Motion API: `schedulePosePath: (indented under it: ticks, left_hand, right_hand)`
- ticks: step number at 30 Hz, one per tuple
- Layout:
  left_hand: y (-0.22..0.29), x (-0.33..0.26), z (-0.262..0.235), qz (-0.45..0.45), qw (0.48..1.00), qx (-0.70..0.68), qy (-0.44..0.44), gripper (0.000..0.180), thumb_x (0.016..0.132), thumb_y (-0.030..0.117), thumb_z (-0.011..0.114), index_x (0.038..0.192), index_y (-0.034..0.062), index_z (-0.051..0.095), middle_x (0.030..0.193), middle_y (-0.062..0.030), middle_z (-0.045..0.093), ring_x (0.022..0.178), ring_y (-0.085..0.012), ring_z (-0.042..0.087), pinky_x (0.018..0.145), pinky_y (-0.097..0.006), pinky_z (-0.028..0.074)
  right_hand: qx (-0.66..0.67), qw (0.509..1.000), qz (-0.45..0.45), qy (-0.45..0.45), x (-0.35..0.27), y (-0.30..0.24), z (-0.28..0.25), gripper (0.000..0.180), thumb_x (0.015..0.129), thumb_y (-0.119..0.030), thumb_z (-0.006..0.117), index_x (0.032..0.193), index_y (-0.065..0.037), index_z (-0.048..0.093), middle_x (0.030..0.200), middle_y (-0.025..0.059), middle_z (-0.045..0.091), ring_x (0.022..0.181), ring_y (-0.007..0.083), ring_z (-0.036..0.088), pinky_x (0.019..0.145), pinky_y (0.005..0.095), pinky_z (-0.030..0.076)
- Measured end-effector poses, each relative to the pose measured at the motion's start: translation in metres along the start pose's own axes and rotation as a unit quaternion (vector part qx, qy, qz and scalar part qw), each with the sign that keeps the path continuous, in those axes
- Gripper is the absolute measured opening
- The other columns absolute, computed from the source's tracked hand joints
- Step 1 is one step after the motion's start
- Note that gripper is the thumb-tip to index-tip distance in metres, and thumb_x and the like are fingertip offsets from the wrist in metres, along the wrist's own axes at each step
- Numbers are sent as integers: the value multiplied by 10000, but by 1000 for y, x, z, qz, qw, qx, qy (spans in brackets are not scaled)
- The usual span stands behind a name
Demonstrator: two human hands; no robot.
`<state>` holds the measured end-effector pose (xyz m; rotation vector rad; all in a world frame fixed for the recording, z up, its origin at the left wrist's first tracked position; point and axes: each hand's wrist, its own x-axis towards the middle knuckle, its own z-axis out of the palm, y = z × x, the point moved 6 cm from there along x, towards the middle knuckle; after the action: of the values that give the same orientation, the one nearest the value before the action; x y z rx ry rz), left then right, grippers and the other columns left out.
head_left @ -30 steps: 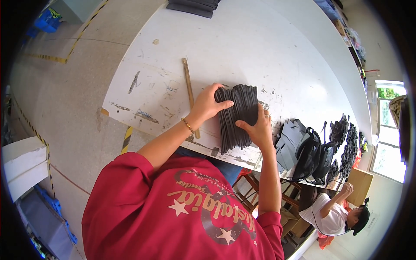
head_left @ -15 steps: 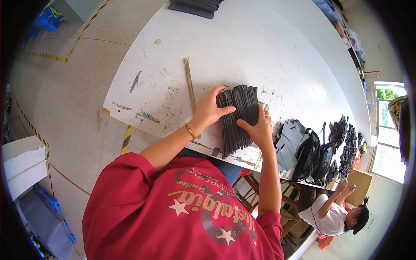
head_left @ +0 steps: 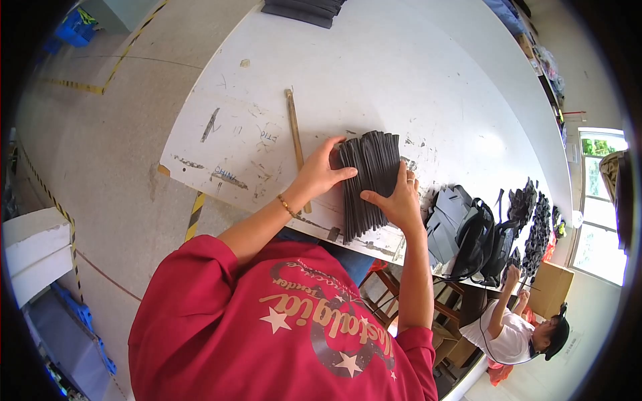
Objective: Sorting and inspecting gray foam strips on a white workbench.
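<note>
A thick bundle of black, folded-looking strips (head_left: 370, 164) stands packed side by side on the white table (head_left: 267, 60); their material is hard to tell. My left hand (head_left: 326, 169) grips its left side, thumb across the top and fingers round the far left edge. On the right side my right hand (head_left: 399, 202) presses against the bundle, its thumb on top and fingers along the outer edge. The undersides of the strips are hidden. Left of my left hand lies a long wooden stick (head_left: 294, 130).
Another black stack (head_left: 304, 10) lies at the table's far edge. To the right are grey flat pieces (head_left: 445, 224), black bags (head_left: 478, 234) and heaps of small black parts (head_left: 535, 230). A seated co-worker (head_left: 511, 327) handles something there. A chair (head_left: 384, 294) stands under the near edge.
My left thumb has shifted slightly left on the bundle, and the strips sit a little closer together. My right thumb has moved slightly left. The co-worker's hands have moved apart.
</note>
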<state>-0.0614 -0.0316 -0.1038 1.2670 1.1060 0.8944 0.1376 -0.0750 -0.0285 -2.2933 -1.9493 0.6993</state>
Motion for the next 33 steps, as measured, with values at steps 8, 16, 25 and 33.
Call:
schedulePosePath:
  ticks: [8,16,25,33]
  left_hand:
    - [11,-9,-4,-70,996,-52,-8,810,729,265,870,1388,40,457,1106,-142,627,875,-204,649,760,-331,546]
    - [5,-24,-1,-19,992,-112,-47,1122,640,198,930,1529,93,253,1320,-168,461,927,-216,627,776,-335,564]
    - [26,-48,6,173,980,81,-53,1255,653,154,909,1576,149,59,1488,-190,247,1138,-314,540,878,-392,549]
    - [6,-32,-2,77,996,-12,37,929,764,199,837,1493,50,281,1434,-199,371,1321,-352,408,1080,-421,378]
  right_hand:
    - [13,1000,7,-13,0,1,-2,1261,639,-609,821,1509,62,202,1466,364,336,1375,539,305,1131,531,295]
    - [12,1000,5,-4,-1,-1,-4,1252,634,-610,821,1507,58,222,1459,363,343,1368,528,323,1121,518,319]
    - [11,1000,-1,5,-1,-1,-4,1246,637,-614,816,1501,67,230,1449,351,362,1349,517,355,1100,515,349]
    - [0,1000,-2,6,-3,0,-2,1239,644,-616,811,1500,70,233,1446,354,369,1344,516,362,1102,508,347]
